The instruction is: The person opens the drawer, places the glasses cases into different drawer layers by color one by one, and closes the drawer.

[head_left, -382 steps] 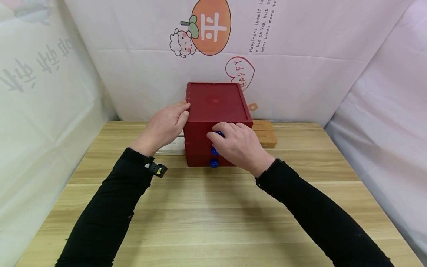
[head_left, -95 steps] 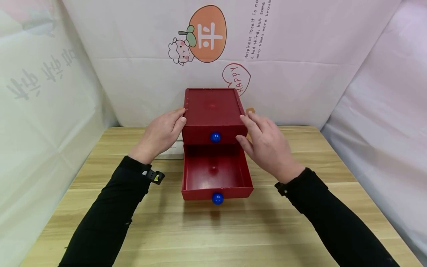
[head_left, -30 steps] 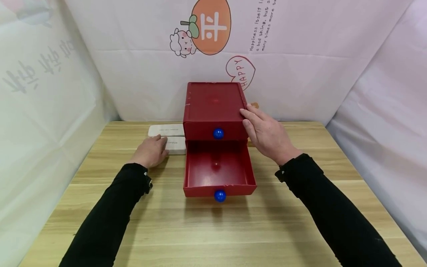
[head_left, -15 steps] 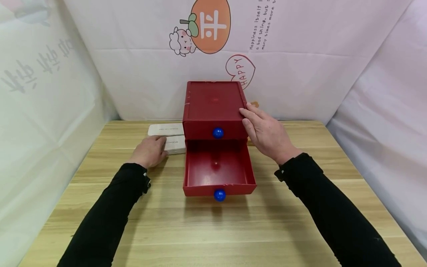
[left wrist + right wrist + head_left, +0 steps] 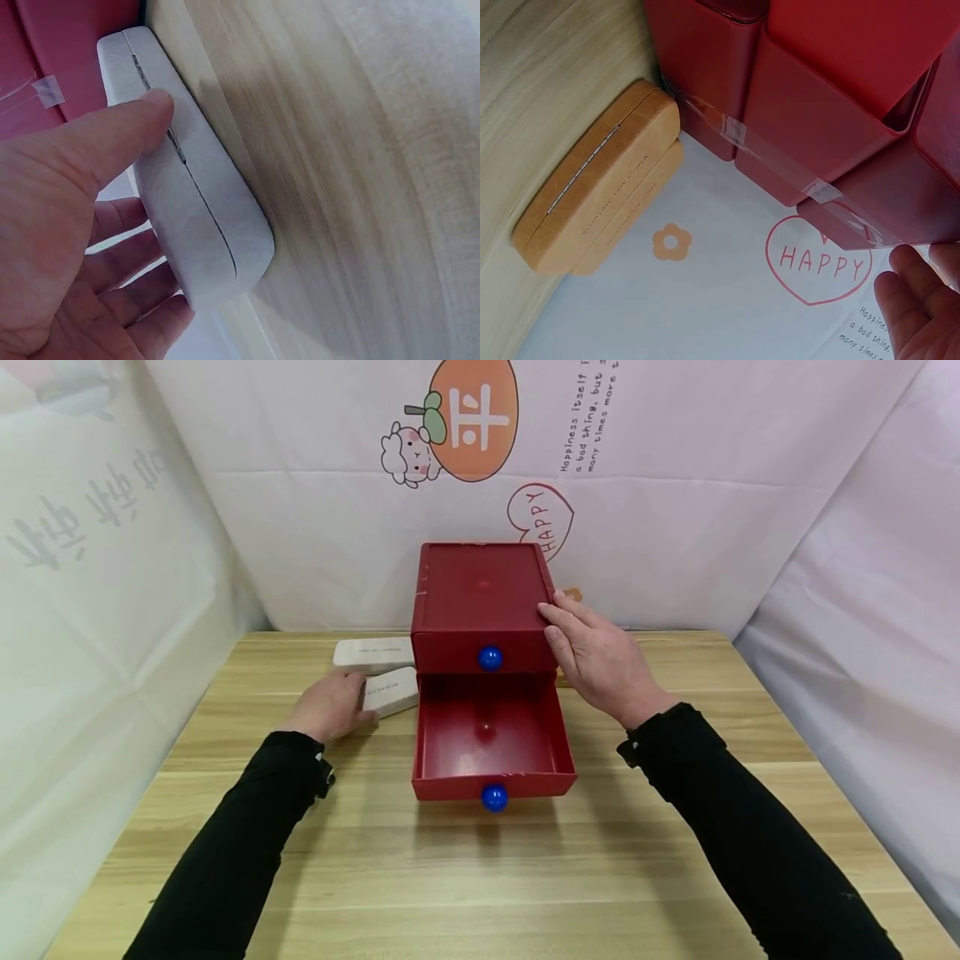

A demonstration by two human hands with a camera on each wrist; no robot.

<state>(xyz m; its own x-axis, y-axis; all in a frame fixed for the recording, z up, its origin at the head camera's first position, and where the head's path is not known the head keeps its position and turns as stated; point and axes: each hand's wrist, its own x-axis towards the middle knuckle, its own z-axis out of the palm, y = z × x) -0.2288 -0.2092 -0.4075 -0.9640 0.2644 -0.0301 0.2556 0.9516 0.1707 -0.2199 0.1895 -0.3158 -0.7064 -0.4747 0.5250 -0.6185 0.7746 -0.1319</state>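
In the head view my left hand [image 5: 330, 706] holds the nearer white glasses case [image 5: 392, 692] at its left end. The left wrist view has the thumb on its hinged edge and the fingers along the other side; the case [image 5: 187, 195] lies by the table surface. My right hand [image 5: 603, 664] rests, fingers extended, on the upper right edge of a red drawer cabinet [image 5: 483, 589]. Its top drawer with a blue knob [image 5: 491, 658] is in. Below that, a drawer [image 5: 480, 787] is pulled out with nothing inside. The bottom drawer is hidden in the head view.
A second white glasses case [image 5: 371, 653] lies behind the first, left of the cabinet. Two orange-brown glasses cases [image 5: 604, 176] lie to the cabinet's right, mostly hidden in the head view. Printed white cloth [image 5: 300, 552] hangs behind and beside the wooden table [image 5: 480, 893].
The cabinet was shut at first; a lower drawer came out. My left hand left the cabinet's side for the white glasses case, which has just turned askew. My right hand stays put lately.
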